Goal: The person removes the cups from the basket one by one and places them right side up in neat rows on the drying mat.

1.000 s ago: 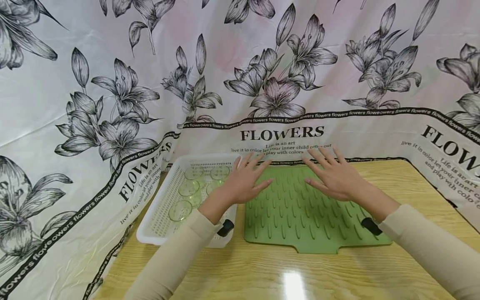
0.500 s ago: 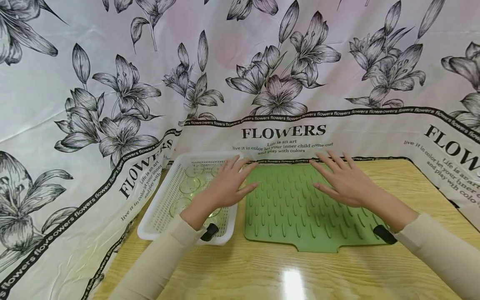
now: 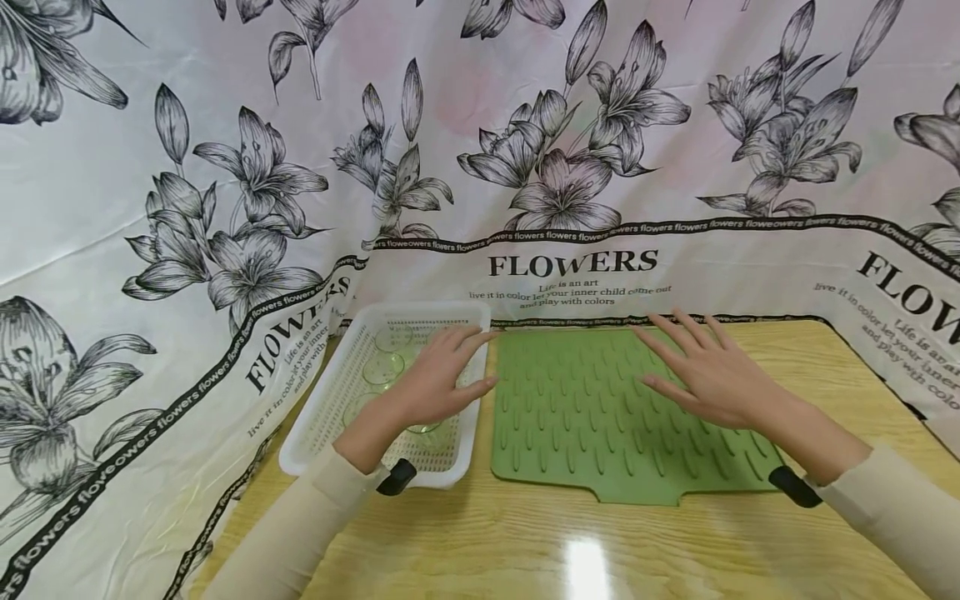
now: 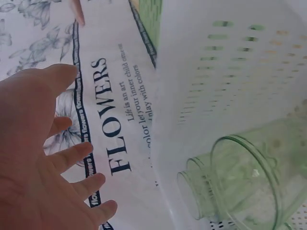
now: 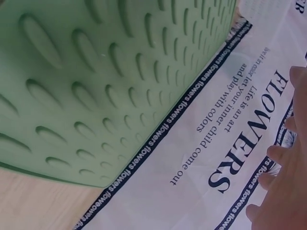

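In the head view my left hand [image 3: 427, 387] hovers over the right part of a white plastic basket [image 3: 300, 433], its fingers spread and holding nothing. Inside the basket stand several clear green glasses [image 3: 382, 367], partly hidden by that hand. The left wrist view shows the rims of these glasses [image 4: 247, 182] close by. My right hand [image 3: 712, 379] is above the right side of a green ridged drying mat [image 3: 570, 417], fingers spread, with nothing in it. Raised oval ribs cover the mat, seen large in the right wrist view.
Basket and mat lie side by side on a wooden table [image 3: 495, 550], a narrow gap between them. A white curtain [image 3: 420, 275] printed with flowers and lettering hangs behind and along the sides. Each wrist wears a black strap [image 3: 396, 477].
Both hands have moved apart: the left one leftward over the basket, the right one rightward over the mat. Basket, glasses and mat have stayed in place.
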A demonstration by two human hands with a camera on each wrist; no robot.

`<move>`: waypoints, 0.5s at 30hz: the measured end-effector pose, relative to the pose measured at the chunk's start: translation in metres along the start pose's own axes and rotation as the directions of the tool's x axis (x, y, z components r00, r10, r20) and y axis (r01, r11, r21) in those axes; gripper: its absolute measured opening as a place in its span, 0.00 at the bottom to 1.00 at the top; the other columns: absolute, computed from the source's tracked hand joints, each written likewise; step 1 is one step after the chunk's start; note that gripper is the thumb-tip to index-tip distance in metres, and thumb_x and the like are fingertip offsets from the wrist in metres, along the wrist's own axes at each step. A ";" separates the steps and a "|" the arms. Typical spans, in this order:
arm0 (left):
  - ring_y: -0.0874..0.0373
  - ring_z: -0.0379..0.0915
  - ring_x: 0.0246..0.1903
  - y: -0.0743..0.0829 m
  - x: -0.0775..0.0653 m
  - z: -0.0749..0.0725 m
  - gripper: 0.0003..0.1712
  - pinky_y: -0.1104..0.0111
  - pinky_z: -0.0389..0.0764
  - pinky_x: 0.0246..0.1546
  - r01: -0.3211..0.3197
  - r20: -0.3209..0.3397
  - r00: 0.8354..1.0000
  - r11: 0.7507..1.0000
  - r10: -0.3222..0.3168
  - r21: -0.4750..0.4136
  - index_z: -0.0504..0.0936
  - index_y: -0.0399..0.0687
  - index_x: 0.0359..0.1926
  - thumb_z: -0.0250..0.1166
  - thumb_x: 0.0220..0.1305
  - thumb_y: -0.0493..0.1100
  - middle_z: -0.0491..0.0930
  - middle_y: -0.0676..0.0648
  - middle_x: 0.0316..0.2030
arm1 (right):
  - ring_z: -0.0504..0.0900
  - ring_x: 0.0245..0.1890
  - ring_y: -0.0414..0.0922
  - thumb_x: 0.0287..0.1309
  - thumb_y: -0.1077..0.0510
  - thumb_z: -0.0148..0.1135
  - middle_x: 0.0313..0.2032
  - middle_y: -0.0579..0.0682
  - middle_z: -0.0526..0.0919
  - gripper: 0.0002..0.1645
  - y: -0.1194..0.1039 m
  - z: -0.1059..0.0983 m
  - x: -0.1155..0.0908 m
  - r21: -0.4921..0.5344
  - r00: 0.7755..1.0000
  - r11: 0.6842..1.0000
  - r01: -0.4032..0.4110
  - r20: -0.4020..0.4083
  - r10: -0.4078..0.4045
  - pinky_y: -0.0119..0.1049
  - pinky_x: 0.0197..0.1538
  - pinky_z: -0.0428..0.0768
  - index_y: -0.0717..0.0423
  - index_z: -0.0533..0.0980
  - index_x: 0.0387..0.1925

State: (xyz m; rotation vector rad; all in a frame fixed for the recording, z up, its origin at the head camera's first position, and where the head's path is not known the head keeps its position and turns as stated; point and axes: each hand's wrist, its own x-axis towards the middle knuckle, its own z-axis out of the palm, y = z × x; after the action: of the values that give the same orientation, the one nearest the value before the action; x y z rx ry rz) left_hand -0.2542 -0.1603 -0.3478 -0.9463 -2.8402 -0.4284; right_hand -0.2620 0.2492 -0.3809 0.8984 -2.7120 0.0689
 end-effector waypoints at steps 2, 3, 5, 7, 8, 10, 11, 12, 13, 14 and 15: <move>0.45 0.51 0.77 -0.003 -0.004 0.001 0.40 0.48 0.51 0.77 0.014 0.001 1.000 0.999 -0.014 -0.037 0.59 0.51 0.79 0.61 0.74 0.57 0.60 0.43 0.75 | 0.50 0.77 0.67 0.74 0.38 0.54 0.79 0.62 0.53 0.44 0.001 0.002 -0.005 -0.002 1.000 1.000 -0.002 -0.004 0.002 0.65 0.77 0.35 0.49 0.53 0.81; 0.45 0.51 0.77 -0.004 -0.007 0.002 0.41 0.48 0.52 0.77 0.026 0.002 1.000 0.998 -0.026 -0.054 0.59 0.51 0.79 0.62 0.73 0.57 0.59 0.43 0.76 | 0.49 0.77 0.66 0.74 0.38 0.55 0.79 0.62 0.53 0.44 0.001 0.002 -0.007 -0.003 1.000 1.000 -0.002 -0.007 0.002 0.64 0.78 0.35 0.49 0.54 0.81; 0.45 0.52 0.76 -0.007 -0.012 0.003 0.42 0.48 0.54 0.76 0.044 0.003 0.999 0.995 -0.044 -0.091 0.60 0.49 0.78 0.63 0.72 0.57 0.60 0.42 0.75 | 0.49 0.78 0.66 0.73 0.39 0.56 0.79 0.62 0.53 0.43 0.002 0.004 -0.011 0.000 1.000 1.000 0.001 -0.011 -0.001 0.63 0.78 0.35 0.49 0.55 0.80; 0.45 0.53 0.76 -0.011 -0.016 0.005 0.42 0.48 0.56 0.76 0.057 0.000 0.998 0.988 -0.057 -0.142 0.60 0.49 0.78 0.65 0.71 0.56 0.60 0.41 0.75 | 0.49 0.78 0.66 0.73 0.39 0.56 0.78 0.63 0.54 0.43 0.003 0.006 -0.015 0.003 1.000 1.000 0.005 -0.017 -0.005 0.63 0.78 0.35 0.51 0.57 0.80; 0.46 0.53 0.76 -0.013 -0.018 0.005 0.42 0.48 0.57 0.76 0.066 0.002 0.998 0.983 -0.066 -0.171 0.60 0.49 0.78 0.65 0.70 0.56 0.60 0.42 0.75 | 0.49 0.78 0.66 0.73 0.39 0.56 0.78 0.63 0.54 0.43 0.003 0.007 -0.016 0.003 1.000 1.000 0.007 -0.023 -0.007 0.63 0.78 0.35 0.51 0.57 0.80; 0.45 0.50 0.77 -0.017 -0.022 0.006 0.42 0.47 0.55 0.76 0.080 0.001 0.997 0.970 -0.081 -0.231 0.60 0.50 0.78 0.66 0.70 0.55 0.60 0.43 0.76 | 0.50 0.77 0.67 0.73 0.39 0.57 0.77 0.64 0.55 0.43 0.004 0.009 -0.020 0.002 0.999 1.000 0.006 -0.031 -0.006 0.64 0.78 0.36 0.52 0.57 0.79; 0.46 0.50 0.77 -0.018 -0.024 0.006 0.42 0.47 0.54 0.76 0.090 0.002 0.996 0.962 -0.092 -0.259 0.60 0.50 0.78 0.66 0.71 0.55 0.59 0.44 0.76 | 0.50 0.77 0.67 0.73 0.39 0.57 0.77 0.64 0.55 0.43 0.004 0.009 -0.022 0.004 0.999 1.000 0.003 -0.033 -0.003 0.64 0.78 0.35 0.53 0.58 0.79; 0.45 0.49 0.77 -0.020 -0.026 0.006 0.42 0.46 0.54 0.76 0.093 -0.001 0.995 0.954 -0.097 -0.286 0.60 0.50 0.78 0.66 0.70 0.54 0.59 0.44 0.76 | 0.50 0.77 0.67 0.72 0.39 0.57 0.77 0.64 0.55 0.43 0.004 0.010 -0.023 0.004 0.999 1.000 -0.001 -0.037 0.001 0.64 0.78 0.35 0.52 0.58 0.79; 0.46 0.50 0.77 -0.022 -0.027 0.006 0.42 0.47 0.54 0.76 0.102 0.001 0.994 0.947 -0.107 -0.303 0.60 0.50 0.78 0.66 0.70 0.54 0.60 0.45 0.76 | 0.49 0.77 0.66 0.72 0.39 0.57 0.77 0.64 0.55 0.43 0.005 0.011 -0.025 0.004 0.999 1.000 -0.005 -0.038 0.005 0.64 0.78 0.34 0.52 0.58 0.79; 0.46 0.50 0.77 -0.023 -0.029 0.006 0.42 0.47 0.54 0.76 0.108 0.002 0.994 0.943 -0.113 -0.314 0.60 0.50 0.78 0.66 0.70 0.54 0.60 0.45 0.76 | 0.48 0.78 0.66 0.72 0.39 0.57 0.78 0.63 0.55 0.43 0.006 0.012 -0.026 0.004 0.999 1.000 -0.009 -0.040 0.009 0.63 0.78 0.34 0.53 0.58 0.79; 0.46 0.50 0.77 -0.025 -0.030 0.006 0.41 0.47 0.55 0.76 0.114 0.004 0.993 0.941 -0.119 -0.320 0.60 0.50 0.78 0.66 0.70 0.54 0.60 0.45 0.76 | 0.46 0.79 0.65 0.72 0.39 0.57 0.78 0.63 0.54 0.43 0.006 0.012 -0.027 0.008 0.999 1.000 -0.013 -0.039 0.013 0.63 0.78 0.33 0.53 0.58 0.79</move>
State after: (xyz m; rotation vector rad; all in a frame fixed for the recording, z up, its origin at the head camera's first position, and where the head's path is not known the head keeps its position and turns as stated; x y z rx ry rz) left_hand -0.2453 -0.1945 -0.3654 -0.8158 -2.8746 -0.9296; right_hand -0.2476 0.2684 -0.3999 0.8720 -2.6836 0.0984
